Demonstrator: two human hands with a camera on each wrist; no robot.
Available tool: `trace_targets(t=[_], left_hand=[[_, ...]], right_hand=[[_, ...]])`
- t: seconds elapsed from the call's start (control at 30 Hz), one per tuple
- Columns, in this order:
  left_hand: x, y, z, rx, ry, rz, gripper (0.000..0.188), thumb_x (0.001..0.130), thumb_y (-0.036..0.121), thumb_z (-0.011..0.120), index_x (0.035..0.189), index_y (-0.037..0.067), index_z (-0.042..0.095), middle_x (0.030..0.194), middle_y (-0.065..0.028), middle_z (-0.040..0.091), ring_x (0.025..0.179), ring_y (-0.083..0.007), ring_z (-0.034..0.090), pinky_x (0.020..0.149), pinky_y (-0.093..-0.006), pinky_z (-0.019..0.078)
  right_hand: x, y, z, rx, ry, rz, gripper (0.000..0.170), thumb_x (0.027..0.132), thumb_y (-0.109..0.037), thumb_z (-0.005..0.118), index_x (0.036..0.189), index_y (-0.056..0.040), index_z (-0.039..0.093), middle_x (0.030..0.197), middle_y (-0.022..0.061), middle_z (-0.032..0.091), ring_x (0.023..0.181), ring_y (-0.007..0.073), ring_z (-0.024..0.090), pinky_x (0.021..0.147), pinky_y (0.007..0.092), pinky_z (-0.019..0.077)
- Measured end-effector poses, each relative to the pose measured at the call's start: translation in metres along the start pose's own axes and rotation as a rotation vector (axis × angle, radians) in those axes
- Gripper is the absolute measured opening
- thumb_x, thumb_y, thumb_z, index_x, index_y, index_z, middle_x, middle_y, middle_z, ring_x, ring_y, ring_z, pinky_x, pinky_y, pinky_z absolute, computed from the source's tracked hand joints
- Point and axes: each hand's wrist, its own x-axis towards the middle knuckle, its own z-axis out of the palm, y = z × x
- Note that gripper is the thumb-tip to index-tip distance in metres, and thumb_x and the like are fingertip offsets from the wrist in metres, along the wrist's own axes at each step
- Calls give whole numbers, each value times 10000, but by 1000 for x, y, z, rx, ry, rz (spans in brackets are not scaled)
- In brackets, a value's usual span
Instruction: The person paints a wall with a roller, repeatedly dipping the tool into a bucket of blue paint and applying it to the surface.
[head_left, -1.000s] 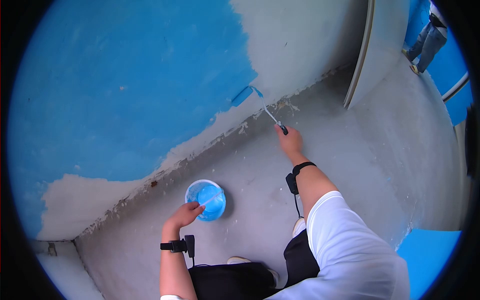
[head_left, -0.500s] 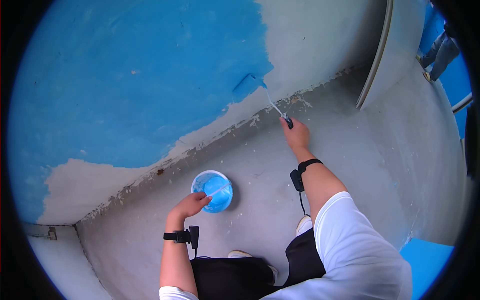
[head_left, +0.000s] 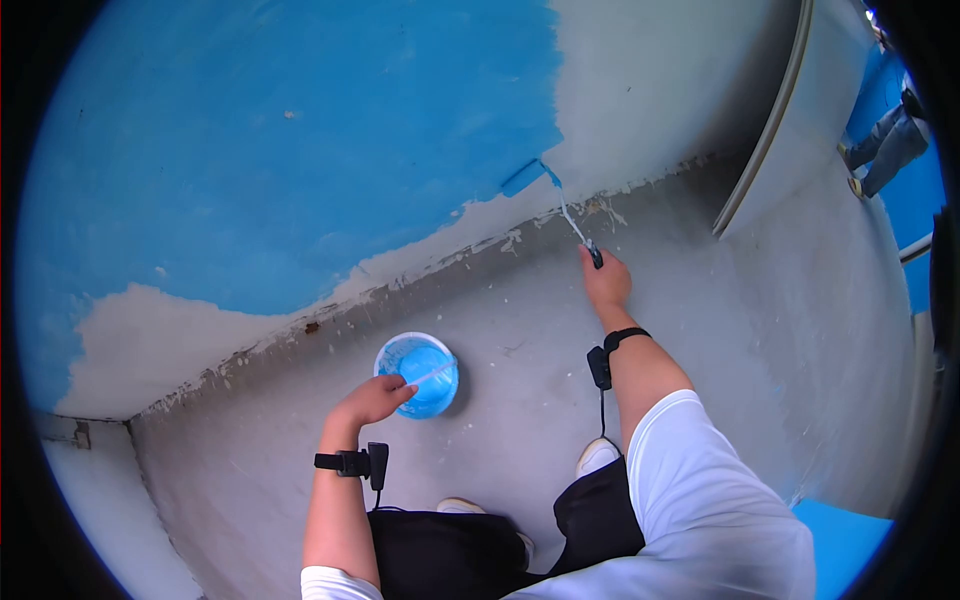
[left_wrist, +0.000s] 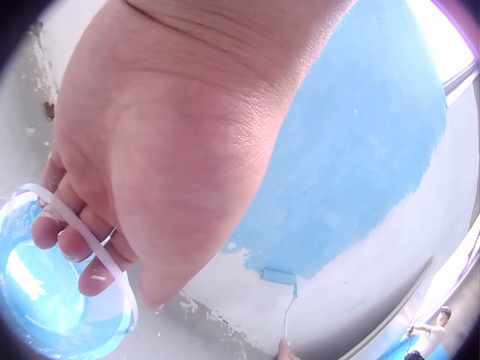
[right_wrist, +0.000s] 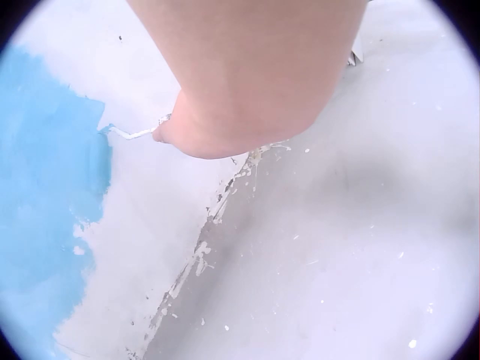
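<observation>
In the head view my left hand [head_left: 372,398] holds the white handle [head_left: 436,372] of a paint bucket [head_left: 436,408]. The left wrist view shows its fingers [left_wrist: 73,244] curled round that handle. Blue paint lies inside the bucket and smears its inner wall. My right hand [head_left: 607,280] grips the dark handle of a paint roller [head_left: 522,177], out ahead and to the right. The blue roller sleeve lies against the wall at the lower right edge of the painted patch [head_left: 300,180]. In the right wrist view my forearm and hand hide the roller's handle.
Bare whitish wall [head_left: 660,90] borders the blue to the right and below. The wall meets a grey floor [head_left: 500,400] along a paint-splashed edge. A pale panel [head_left: 810,110] stands at the upper right, and another person [head_left: 890,145] is beyond it. A blue surface [head_left: 840,535] is at lower right.
The roller has gone up a little into the blue and come back down to the patch's lower edge. My left hand keeps hold of the bucket's handle. The head view has shifted slightly.
</observation>
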Motion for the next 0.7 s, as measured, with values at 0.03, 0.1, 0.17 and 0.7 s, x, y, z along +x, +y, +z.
trace_targets(t=[0.03, 0.1, 0.17, 0.7], left_hand=[[-1, 1, -1, -8, 1, 2, 491, 951, 491, 523, 1042, 32, 668, 1017, -185, 681, 972, -334, 635, 850, -411, 478], [-2, 2, 0, 5, 20, -2, 493, 950, 491, 525, 1052, 30, 669, 1020, -186, 683, 971, -340, 637, 849, -417, 479], [-1, 0, 1, -18, 29, 13, 487, 949, 483, 529, 1047, 27, 671, 1018, -187, 683, 971, -338, 639, 848, -416, 480], [-4, -29, -9, -183, 418, -78, 408, 930, 364, 592, 873, -27, 691, 778, -175, 678, 732, -293, 648, 716, -397, 492]], right_hand=[[1, 0, 1, -5, -1, -7, 499, 894, -571, 598, 838, -84, 694, 753, 182, 672, 752, 413, 640, 656, 475, 482], [3, 4, 5, 59, -62, 43, 529, 879, -577, 615, 807, -59, 695, 764, 195, 676, 788, 422, 653, 664, 498, 493], [6, 7, 6, 119, -73, 40, 535, 886, -568, 614, 804, -44, 686, 745, 197, 665, 752, 417, 642, 652, 488, 482], [26, 50, 37, 436, -144, 133, 660, 928, -575, 571, 705, 46, 578, 643, 192, 573, 621, 338, 508, 636, 449, 415]])
